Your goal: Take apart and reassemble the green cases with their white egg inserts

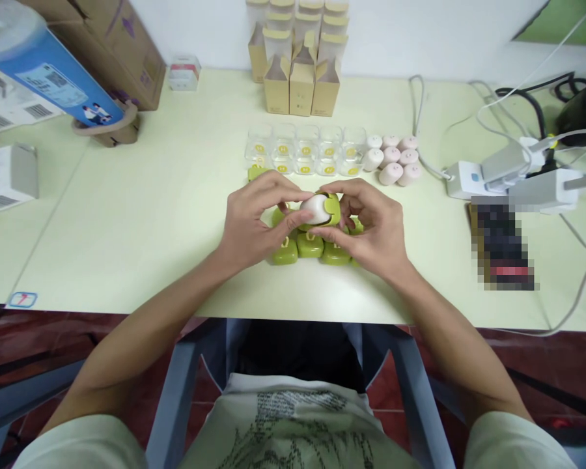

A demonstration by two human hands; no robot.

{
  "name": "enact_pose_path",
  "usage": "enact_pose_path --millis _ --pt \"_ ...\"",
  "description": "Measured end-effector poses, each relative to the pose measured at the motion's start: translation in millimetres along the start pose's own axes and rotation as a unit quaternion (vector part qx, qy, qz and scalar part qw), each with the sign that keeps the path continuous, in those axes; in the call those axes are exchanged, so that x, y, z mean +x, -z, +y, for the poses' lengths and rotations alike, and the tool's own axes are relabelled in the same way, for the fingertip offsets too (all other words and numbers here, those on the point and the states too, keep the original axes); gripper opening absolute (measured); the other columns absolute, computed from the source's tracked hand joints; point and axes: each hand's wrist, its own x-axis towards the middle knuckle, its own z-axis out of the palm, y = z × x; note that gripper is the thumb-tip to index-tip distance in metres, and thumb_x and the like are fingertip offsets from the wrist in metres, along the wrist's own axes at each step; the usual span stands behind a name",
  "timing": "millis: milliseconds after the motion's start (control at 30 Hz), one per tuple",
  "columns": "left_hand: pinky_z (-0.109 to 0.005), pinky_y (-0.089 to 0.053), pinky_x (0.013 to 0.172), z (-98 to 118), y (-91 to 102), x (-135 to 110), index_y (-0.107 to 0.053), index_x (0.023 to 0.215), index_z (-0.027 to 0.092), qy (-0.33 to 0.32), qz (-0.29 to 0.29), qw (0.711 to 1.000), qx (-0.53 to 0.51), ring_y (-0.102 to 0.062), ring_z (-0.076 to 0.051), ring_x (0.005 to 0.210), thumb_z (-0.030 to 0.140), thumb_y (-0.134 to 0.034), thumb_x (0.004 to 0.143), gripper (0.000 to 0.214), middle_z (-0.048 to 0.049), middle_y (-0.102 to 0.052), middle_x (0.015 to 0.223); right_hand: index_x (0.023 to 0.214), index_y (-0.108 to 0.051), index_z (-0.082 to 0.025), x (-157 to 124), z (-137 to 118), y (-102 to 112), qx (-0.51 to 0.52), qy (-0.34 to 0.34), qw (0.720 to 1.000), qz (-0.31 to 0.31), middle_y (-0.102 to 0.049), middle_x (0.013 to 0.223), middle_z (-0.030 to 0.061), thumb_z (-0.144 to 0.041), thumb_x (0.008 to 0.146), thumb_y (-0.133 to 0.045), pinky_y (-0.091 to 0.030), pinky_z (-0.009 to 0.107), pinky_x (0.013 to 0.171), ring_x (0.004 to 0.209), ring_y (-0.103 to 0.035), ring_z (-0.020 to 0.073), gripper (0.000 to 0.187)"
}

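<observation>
Above the table, my left hand (249,221) pinches a smooth white rounded piece (313,210) between thumb and fingers. My right hand (381,225) grips a green plastic case (333,207), which is around one end of the white piece. Under and in front of my hands sit several glossy green cases (310,245) with yellow marks, partly hidden by my fingers. Just beyond them stand clear plastic containers (306,148) with yellow labels. Several pale pink and white rounded cylinders (391,156) are grouped to the right of those containers.
Open cardboard boxes (301,91) stand in rows against the wall. A blue bottle (53,71) and a small box (184,73) are at the left. On the right lie a white power strip (473,180) with cables and a pixelated dark object (501,244).
</observation>
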Motion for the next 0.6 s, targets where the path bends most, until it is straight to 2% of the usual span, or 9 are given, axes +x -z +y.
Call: enact_pose_path --millis 167,300,400,600 --pt "-0.036 -0.065 0.075 0.5 -0.7 0.7 -0.086 0.112 0.027 -0.002 -0.034 0.999 0.002 -0.073 -0.021 0.091 0.088 -0.090 0.085 0.067 -0.0076 -0.083 0.107 0.132 -0.082 -0.030 1.7 -0.6 2.1 -0.010 0.036 0.999 0.004 -0.074 0.102 0.0042 -0.070 0.091 -0.097 -0.058 0.034 0.059 0.068 -0.060 0.0171 0.059" --pt "-0.038 -0.065 0.076 -1.9 0.7 1.0 -0.084 0.113 0.028 -0.017 -0.049 0.998 -0.021 -0.073 -0.021 0.090 0.083 -0.089 0.090 0.060 -0.0084 -0.083 0.107 0.129 -0.081 -0.029 2.9 -3.8 2.3 -0.006 0.029 1.000 -0.009 -0.072 0.098 0.0027 -0.072 0.091 -0.097 -0.060 0.035 0.064 0.068 -0.060 0.0167 0.059" --pt "-0.039 -0.065 0.078 -3.6 1.8 1.3 -0.084 0.111 0.028 -0.023 -0.051 0.998 -0.007 -0.073 -0.021 0.087 0.085 -0.089 0.089 0.062 -0.0074 -0.083 0.104 0.129 -0.081 -0.028 4.3 -5.2 3.9 -0.011 0.021 0.999 -0.022 -0.066 0.088 -0.0005 -0.074 0.089 -0.097 -0.060 0.036 0.066 0.069 -0.059 0.0171 0.063" --pt "-0.038 -0.065 0.079 -4.8 -2.9 3.7 -0.084 0.117 0.029 -0.077 -0.040 0.996 -0.019 -0.074 -0.020 0.089 0.079 -0.085 0.097 0.054 -0.0066 -0.083 0.107 0.129 -0.082 -0.029 6.1 -4.3 10.0 -0.049 0.051 0.997 -0.017 -0.064 0.083 -0.0007 -0.076 0.094 -0.092 -0.059 0.038 0.068 0.068 -0.058 0.0183 0.060"
